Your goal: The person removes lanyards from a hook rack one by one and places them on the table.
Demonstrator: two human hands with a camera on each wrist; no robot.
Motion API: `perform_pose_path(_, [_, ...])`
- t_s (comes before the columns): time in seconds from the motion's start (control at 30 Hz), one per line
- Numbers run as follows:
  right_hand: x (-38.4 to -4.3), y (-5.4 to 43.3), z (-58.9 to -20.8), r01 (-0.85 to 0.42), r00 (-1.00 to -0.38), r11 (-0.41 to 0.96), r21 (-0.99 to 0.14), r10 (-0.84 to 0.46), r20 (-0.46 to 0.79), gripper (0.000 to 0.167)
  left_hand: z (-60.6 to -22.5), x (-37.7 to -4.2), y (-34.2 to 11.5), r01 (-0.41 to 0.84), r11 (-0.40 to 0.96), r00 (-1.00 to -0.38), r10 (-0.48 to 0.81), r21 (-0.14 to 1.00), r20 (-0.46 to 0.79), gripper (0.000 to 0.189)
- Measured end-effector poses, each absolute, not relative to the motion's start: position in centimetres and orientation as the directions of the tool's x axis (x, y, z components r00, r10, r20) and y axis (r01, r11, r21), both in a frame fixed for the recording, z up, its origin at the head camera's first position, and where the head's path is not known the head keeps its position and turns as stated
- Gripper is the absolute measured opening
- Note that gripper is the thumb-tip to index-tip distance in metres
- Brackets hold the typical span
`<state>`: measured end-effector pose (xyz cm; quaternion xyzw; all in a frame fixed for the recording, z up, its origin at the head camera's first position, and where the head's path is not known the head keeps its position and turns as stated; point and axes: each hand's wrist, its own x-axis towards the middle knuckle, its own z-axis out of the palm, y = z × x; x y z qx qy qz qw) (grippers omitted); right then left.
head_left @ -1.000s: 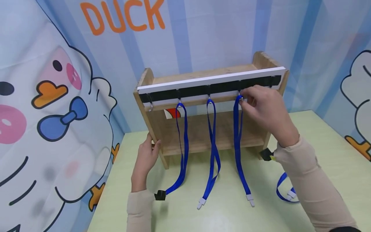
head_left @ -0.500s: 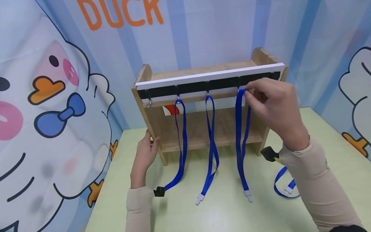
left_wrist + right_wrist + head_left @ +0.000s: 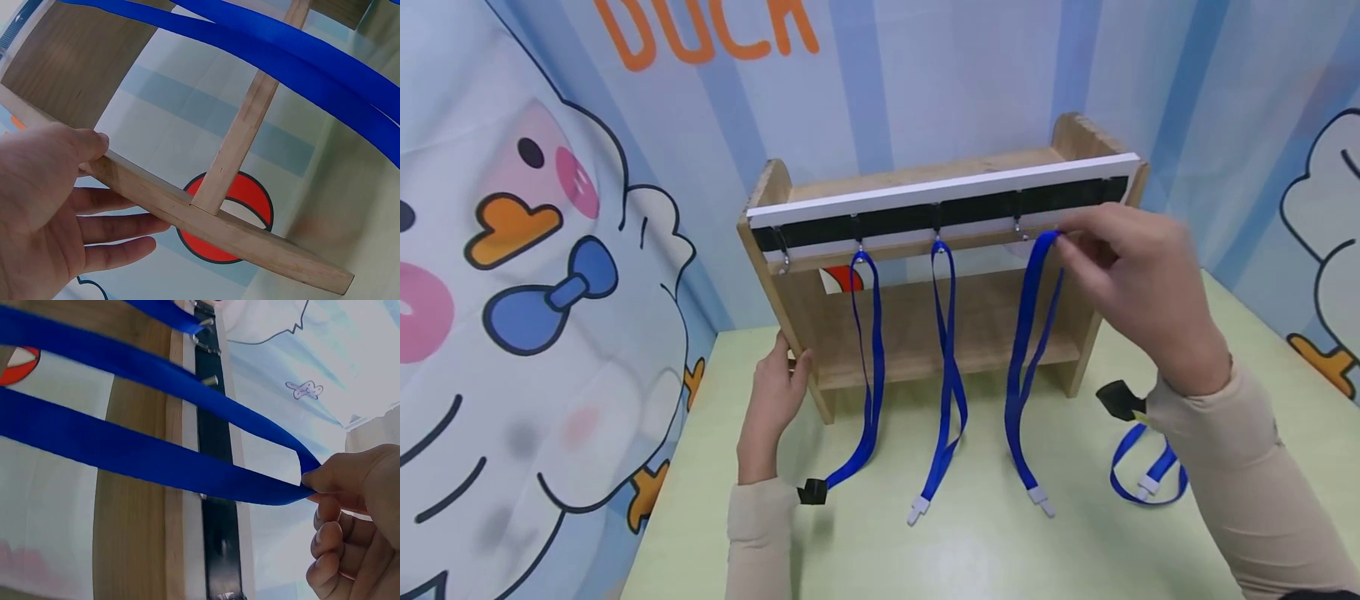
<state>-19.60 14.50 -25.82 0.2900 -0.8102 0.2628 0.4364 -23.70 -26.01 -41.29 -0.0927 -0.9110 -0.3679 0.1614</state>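
Note:
My right hand (image 3: 1138, 287) pinches the top loop of a blue lanyard (image 3: 1026, 333) between thumb and forefinger. That loop is off its hook (image 3: 1019, 227), to the right of it, and the white clip (image 3: 1040, 500) dangles low over the table. In the right wrist view the lanyard's two straps (image 3: 125, 447) run from the pinching fingertips. A small wooden shelf (image 3: 947, 333) has its left side panel (image 3: 169, 209) gripped by my left hand (image 3: 777, 392), thumb on the front edge and fingers behind. Two more blue lanyards, a left one (image 3: 877, 358) and a middle one (image 3: 953, 375), hang from hooks.
A black strip (image 3: 895, 220) on a white board carries the hooks; the leftmost hook (image 3: 785, 260) bears nothing. Another lanyard (image 3: 1116, 475) lies coiled on the pale green table (image 3: 970, 558), beside my right forearm. A printed cloth backdrop (image 3: 955, 75) stands behind the shelf.
My right hand has lifted the lanyard's loop off the hook and moved to the right with it. My left hand keeps its grip on the shelf.

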Motion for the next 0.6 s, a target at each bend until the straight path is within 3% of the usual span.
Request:
perform_pose_path(0.27, [-18.5,17.4,-25.4,-0.600,-0.472,0.784,-0.157,-0.189,0.861,0.015,-41.2,-23.7,-26.0,0.282,0.708,-0.932,0.043,0.647,0.359,0.047])
perform_pose_path(0.6, [-16.0,19.4,-26.2,-0.544,-0.491,0.833,-0.104,-0.215,0.844,0.011,-41.4,-23.8,-26.0,0.286,0.710,-0.931,0.048,0.644,0.361,0.045])
